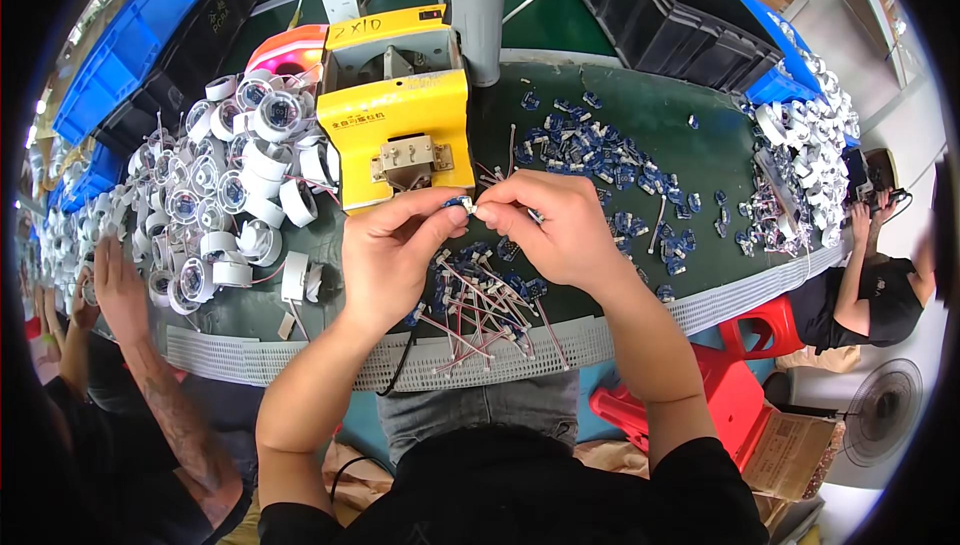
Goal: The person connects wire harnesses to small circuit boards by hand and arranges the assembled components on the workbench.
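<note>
Blue and small, a rectangular circuit board piece (459, 204) sits pinched between the fingertips of both hands, held above the table just in front of the yellow metal benchtop machine (400, 105). The left hand (390, 250) closes thumb and forefinger on the piece from the left side; the right hand (550, 225) closes its fingertips on the same piece from the right, the remaining fingers curled inward. Both hands meet at the piece, touching or nearly touching at the fingertips.

Directly below the hands, a loose pile of thin red-and-white wire leads with small connectors (475, 310) lies on the dark green table surface (700, 155), reaching to the ribbed grey edge strip (440, 360). Further right and behind the right hand, a scatter of small blue circuit board pieces (600, 155) covers the table. Left of the machine, a heap of white round plastic housings (225, 175) spreads across the surface.

At the far left, another person's hand (120, 285) rests by the housings. At the far right, a second person in a black shirt (880, 295) sits beside a further heap of white parts (810, 145).
</note>
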The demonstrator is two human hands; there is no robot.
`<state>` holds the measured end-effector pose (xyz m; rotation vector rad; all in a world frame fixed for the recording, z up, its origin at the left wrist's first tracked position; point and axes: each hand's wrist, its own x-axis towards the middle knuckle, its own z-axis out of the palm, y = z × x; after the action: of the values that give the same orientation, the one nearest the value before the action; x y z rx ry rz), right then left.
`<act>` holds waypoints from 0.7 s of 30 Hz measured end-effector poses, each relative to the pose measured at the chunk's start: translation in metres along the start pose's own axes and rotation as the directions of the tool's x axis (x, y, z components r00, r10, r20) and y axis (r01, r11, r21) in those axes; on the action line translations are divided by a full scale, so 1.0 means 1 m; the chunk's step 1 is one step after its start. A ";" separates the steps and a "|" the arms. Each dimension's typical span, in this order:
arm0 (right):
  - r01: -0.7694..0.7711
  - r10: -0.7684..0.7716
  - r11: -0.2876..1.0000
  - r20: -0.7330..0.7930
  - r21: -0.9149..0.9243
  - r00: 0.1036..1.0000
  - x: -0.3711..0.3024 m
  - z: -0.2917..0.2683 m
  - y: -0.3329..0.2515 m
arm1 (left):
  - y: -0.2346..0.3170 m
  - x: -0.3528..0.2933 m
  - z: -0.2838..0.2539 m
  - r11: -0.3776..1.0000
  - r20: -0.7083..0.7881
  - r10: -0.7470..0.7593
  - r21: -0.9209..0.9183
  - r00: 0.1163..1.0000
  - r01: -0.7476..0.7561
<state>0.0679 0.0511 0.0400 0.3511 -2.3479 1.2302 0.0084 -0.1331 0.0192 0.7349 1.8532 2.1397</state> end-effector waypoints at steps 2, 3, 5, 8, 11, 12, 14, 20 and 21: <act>0.039 -0.040 0.999 0.035 0.028 0.999 0.002 -0.003 0.005 | 0.000 0.002 -0.002 1.000 0.042 0.021 -0.017 0.999 -0.020; 0.038 -0.038 0.999 0.036 0.026 0.999 0.002 -0.004 0.007 | 0.000 0.002 -0.002 1.000 0.043 0.020 -0.019 0.999 -0.019; 0.133 -0.133 0.991 0.024 -0.014 0.991 0.004 -0.005 0.011 | 0.000 0.004 -0.003 0.999 0.063 0.030 -0.039 0.998 -0.028; 0.174 -0.173 0.985 0.021 -0.011 0.985 0.006 -0.002 0.014 | 0.004 0.006 -0.004 0.994 0.059 0.105 -0.034 0.993 -0.103; 0.239 -0.242 0.970 0.077 0.051 0.967 0.013 0.003 0.009 | 0.010 -0.002 -0.017 0.972 0.078 0.177 0.142 0.981 -0.187; 0.264 -0.266 0.964 0.089 0.031 0.960 0.011 0.001 0.010 | 0.014 -0.005 -0.018 0.954 0.091 0.162 0.242 0.983 -0.179; 0.249 -0.238 0.967 0.150 -0.059 0.960 0.005 -0.008 0.008 | 0.017 -0.003 -0.017 0.882 0.192 0.274 0.342 0.942 -0.326; 0.293 -0.294 0.956 0.097 0.026 0.951 -0.010 -0.020 0.010 | 0.008 -0.008 0.001 0.870 0.227 0.442 0.130 0.868 -0.476; 0.303 -0.307 0.952 0.103 0.050 0.946 -0.007 -0.017 0.008 | 0.011 -0.010 0.000 0.872 0.206 0.445 0.122 0.871 -0.474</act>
<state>0.0749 0.0702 0.0392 0.7805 -2.2556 1.1254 0.0185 -0.1396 0.0277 1.4878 1.9282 2.0970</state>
